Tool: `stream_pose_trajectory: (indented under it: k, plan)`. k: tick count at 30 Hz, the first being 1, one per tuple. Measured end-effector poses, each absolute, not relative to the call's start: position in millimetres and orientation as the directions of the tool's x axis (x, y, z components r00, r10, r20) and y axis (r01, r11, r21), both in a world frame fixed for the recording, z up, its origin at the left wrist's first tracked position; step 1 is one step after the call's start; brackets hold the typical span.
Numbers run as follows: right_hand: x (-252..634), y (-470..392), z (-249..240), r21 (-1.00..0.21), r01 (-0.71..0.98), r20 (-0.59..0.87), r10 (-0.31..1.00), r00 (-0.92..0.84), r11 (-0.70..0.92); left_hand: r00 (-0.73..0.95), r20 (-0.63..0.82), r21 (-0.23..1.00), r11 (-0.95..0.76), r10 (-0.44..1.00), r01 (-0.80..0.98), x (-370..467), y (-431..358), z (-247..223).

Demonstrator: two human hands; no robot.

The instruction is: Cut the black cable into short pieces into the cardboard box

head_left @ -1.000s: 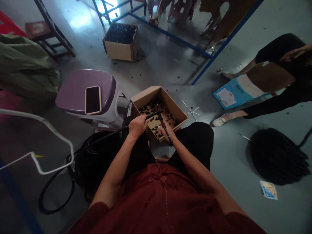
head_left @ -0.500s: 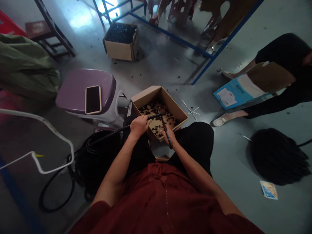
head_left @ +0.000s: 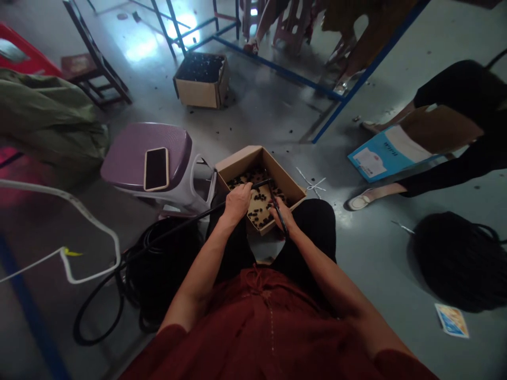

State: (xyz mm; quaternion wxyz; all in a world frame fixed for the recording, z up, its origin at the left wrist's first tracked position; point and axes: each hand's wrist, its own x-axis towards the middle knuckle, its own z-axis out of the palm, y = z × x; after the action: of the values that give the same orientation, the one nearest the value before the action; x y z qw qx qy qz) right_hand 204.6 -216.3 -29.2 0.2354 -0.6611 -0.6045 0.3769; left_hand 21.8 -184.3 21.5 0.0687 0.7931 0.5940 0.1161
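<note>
My left hand [head_left: 238,202] is closed around a black rubber tube [head_left: 194,215], close to its free end. From there the tube runs back to a dark coil [head_left: 160,264] on the floor at my left. Closed on a pair of scissors [head_left: 281,215] with dark handles, my right hand [head_left: 285,217] is to the right of the left one. The scissor blades meet the tube near its tip; how far they are parted cannot be made out. Below both hands, an open cardboard box [head_left: 287,178] between my knees holds many short black tube pieces [head_left: 259,197].
A purple stool [head_left: 130,150] with a phone [head_left: 156,169] on it stands at left. Another cardboard box [head_left: 198,92] sits ahead, near a blue table frame [head_left: 332,119]. At right are a seated person's legs, a blue carton [head_left: 380,158] and a black coil [head_left: 459,261].
The camera view has shifted slightly. The tube tip and the scissor blades now meet nearer the tip, where before the blades crossed the tube further in. Both hands keep their hold.
</note>
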Motion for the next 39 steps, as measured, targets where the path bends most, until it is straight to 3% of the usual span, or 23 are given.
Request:
stream_pose_trajectory:
  k: [8,15,22,29,35,39]
  plan:
    - [222,-209,-27,-0.765,0.627,-0.244,0.968,-0.065,-0.151,0.311,0.075,0.306,-0.319,0.948,0.897,30,-171,20]
    - [226,-201,-45,-0.773,0.617,-0.245,0.966,-0.076,-0.148,0.250,0.135,0.210,-0.274,0.959,0.938,46,-171,10]
    - [230,-179,-36,-0.702,0.707,-0.276,0.949,-0.152,-0.091,0.213,0.113,0.197,-0.232,0.971,0.953,52,-158,7]
    - [234,-164,-26,-0.624,0.776,-0.325,0.933,-0.152,-0.091,0.179,0.125,0.288,-0.209,0.976,0.935,61,-145,-1]
    - [237,-150,-24,-0.578,0.815,-0.331,0.922,-0.202,-0.029,0.178,0.066,0.327,-0.189,0.982,0.926,54,-131,1]
    - [228,-152,-30,-0.612,0.790,-0.331,0.921,-0.203,-0.046,0.178,-0.009,0.314,-0.166,0.984,0.935,48,-126,-1]
